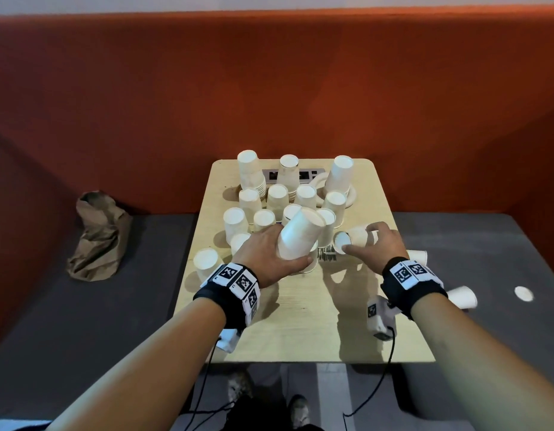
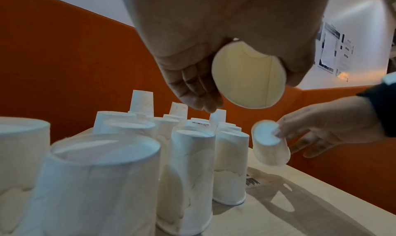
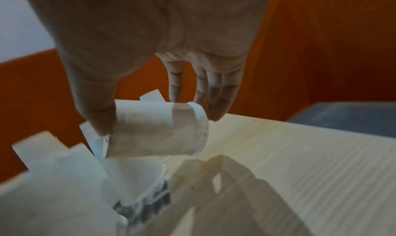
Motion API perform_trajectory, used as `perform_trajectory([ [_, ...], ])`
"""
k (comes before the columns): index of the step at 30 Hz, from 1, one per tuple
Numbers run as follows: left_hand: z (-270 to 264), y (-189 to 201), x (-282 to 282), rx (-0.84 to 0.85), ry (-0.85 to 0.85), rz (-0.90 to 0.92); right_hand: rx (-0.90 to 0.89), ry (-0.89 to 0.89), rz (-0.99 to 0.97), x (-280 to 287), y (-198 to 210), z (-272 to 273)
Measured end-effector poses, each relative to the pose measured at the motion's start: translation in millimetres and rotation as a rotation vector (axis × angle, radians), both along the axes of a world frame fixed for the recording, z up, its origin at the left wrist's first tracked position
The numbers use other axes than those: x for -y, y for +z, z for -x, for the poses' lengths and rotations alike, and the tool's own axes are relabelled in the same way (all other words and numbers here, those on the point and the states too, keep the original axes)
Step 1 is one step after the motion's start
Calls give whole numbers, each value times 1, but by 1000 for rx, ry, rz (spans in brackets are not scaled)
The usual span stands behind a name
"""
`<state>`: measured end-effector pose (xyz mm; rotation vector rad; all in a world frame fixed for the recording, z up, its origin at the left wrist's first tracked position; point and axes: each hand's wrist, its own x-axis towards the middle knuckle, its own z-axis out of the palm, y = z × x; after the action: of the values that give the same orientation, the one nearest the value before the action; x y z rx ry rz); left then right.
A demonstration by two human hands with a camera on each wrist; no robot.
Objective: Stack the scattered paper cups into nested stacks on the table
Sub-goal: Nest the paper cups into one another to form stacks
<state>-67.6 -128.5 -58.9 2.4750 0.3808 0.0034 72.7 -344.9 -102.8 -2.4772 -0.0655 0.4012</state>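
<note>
Several white paper cups (image 1: 277, 197) stand upside down in rows on the light wooden table (image 1: 303, 321). My left hand (image 1: 269, 253) grips one cup (image 1: 300, 236) lifted above the rows, base up and tilted right; the left wrist view shows its open mouth (image 2: 248, 75). Over the table's right side my right hand (image 1: 378, 247) holds a second cup (image 1: 355, 237) on its side, thumb at the base and fingers at the rim end (image 3: 156, 129). Taller nested stacks (image 1: 251, 174) stand at the table's far end.
A socket panel (image 1: 303, 175) and a white plate (image 1: 352, 194) sit at the table's far end. Loose cups (image 1: 462, 297) lie on the grey seat at the right. A crumpled brown paper bag (image 1: 97, 237) lies on the left seat. An orange bench back surrounds the table.
</note>
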Motion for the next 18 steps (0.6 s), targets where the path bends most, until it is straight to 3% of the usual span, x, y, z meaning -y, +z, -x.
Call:
perform_trajectory([
  [6,5,5,7,2,-14,24,-130,-96,-538,4,34,10],
  [9,7,6,7,-3,-10,11,-232,-60,-791,4,62,16],
  [14,7,9,4,1,26,-26,-392,44,-1032,0,99,22],
  [18,10,15,3,26,42,-3,-461,97,-1094,-6,111,25],
])
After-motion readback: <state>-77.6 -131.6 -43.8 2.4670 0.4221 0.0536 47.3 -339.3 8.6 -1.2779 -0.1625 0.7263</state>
